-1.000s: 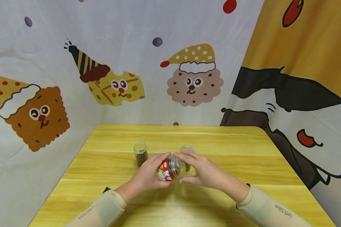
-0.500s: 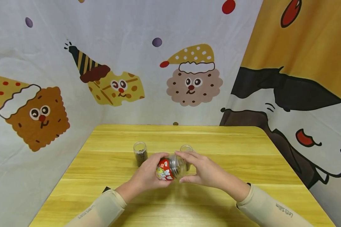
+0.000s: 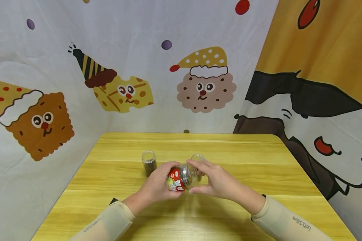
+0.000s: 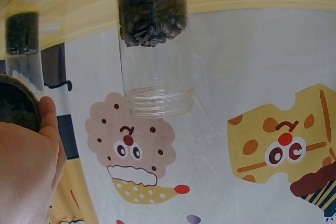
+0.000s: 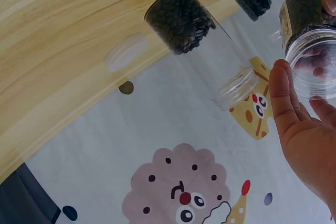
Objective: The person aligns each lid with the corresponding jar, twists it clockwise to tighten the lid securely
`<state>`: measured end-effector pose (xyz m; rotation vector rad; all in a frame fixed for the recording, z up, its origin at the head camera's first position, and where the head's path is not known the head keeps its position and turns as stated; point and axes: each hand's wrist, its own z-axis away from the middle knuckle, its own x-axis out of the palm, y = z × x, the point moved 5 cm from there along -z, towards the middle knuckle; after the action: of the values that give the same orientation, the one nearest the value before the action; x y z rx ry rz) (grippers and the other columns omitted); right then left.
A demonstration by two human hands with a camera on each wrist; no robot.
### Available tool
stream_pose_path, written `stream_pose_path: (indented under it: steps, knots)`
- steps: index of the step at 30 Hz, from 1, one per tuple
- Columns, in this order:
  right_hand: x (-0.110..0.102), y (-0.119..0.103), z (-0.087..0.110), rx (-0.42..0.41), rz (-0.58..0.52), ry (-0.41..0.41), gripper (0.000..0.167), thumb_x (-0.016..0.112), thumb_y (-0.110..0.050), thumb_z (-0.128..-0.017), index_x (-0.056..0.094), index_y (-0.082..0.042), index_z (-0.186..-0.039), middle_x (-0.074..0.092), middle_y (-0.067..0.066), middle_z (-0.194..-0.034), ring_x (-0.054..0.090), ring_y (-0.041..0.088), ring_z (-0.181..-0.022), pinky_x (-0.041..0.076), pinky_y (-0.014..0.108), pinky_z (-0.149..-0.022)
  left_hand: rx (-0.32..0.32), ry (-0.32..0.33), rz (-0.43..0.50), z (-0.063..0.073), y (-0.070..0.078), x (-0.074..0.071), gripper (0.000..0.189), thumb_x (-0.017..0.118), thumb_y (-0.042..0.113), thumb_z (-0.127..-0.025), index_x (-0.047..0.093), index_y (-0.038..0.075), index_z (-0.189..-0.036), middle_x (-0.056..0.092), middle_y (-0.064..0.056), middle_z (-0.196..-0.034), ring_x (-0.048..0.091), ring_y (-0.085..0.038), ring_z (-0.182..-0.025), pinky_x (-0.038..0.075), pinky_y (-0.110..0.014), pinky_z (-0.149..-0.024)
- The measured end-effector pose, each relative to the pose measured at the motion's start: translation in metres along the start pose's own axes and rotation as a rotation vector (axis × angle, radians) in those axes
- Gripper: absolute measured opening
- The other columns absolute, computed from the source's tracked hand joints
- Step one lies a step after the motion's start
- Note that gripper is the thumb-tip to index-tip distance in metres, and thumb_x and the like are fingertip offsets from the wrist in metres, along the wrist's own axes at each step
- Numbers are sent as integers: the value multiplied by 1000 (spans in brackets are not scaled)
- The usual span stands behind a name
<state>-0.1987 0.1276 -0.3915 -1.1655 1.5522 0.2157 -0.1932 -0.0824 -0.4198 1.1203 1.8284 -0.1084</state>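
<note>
A small clear jar (image 3: 175, 180) with a red label and dark contents is held above a yellow wooden table (image 3: 123, 142), tipped onto its side, its ridged neck and clear round end (image 3: 193, 177) turned rightward. The labelled body is gripped by the left hand (image 3: 155, 185), with fingers curled over the top and the thumb placed below. The clear end is framed by the right hand (image 3: 215, 182), fingers above and thumb beneath (whether it is pinched or barely touched cannot be told). Whether that end is a lid or a bare mouth is hard to make out. Both pale sleeves (image 3: 285, 216) are cut off by the bottom edge. Behind, two upright clear jars are part-filled with dark beans: the left jar (image 3: 150, 166) and the right jar (image 3: 198, 157), partly hidden by the right hand.
</note>
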Motion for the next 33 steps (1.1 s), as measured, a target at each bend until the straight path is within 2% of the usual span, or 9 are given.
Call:
stream_pose_path:
  steps: [5,12,15,18,23,33]
  knots:
    - [1,1,-1,20,-12,-3,92,90,-45,-85,48,-13,-160,68,21,-139,77,20,-99,66,24,-79,-5,3,-5,0,-1,1,99,105,27,-62,52,1,-142,68,-10,-129,70,-21,-111,65,-35,-96]
    - [4,3,-3,72,-10,-27,93,83,-56,-87,48,-10,-160,72,17,-132,78,20,-100,66,26,-79,12,15,-12,0,-2,1,100,105,27,-61,52,2,-142,68,-10,-129,70,-21,-110,65,-34,-95]
    - [3,2,-3,50,37,-22,100,86,-57,-83,44,-12,-162,70,16,-139,77,21,-103,68,34,-86,18,25,-20,0,-3,2,99,105,27,-61,52,1,-142,68,-10,-128,70,-21,-109,66,-34,-95]
    - [2,-1,-3,-16,84,-10,103,92,-49,-80,43,-15,-163,62,14,-150,75,23,-113,67,41,-95,26,39,-31,0,-3,2,99,105,27,-62,52,0,-141,69,-9,-127,70,-20,-108,66,-33,-94]
    - [2,-4,-3,-100,104,8,95,96,-36,-79,49,-15,-159,58,10,-152,70,26,-124,65,40,-99,41,45,-28,1,-2,2,99,105,28,-61,52,0,-140,68,-10,-127,70,-21,-109,65,-33,-95]
    - [2,-4,-3,-80,62,-10,93,93,-38,-82,49,-14,-159,59,12,-153,67,30,-132,64,42,-102,34,30,-3,3,-1,3,102,105,27,-60,51,-1,-141,67,-12,-131,70,-22,-112,65,-33,-97]
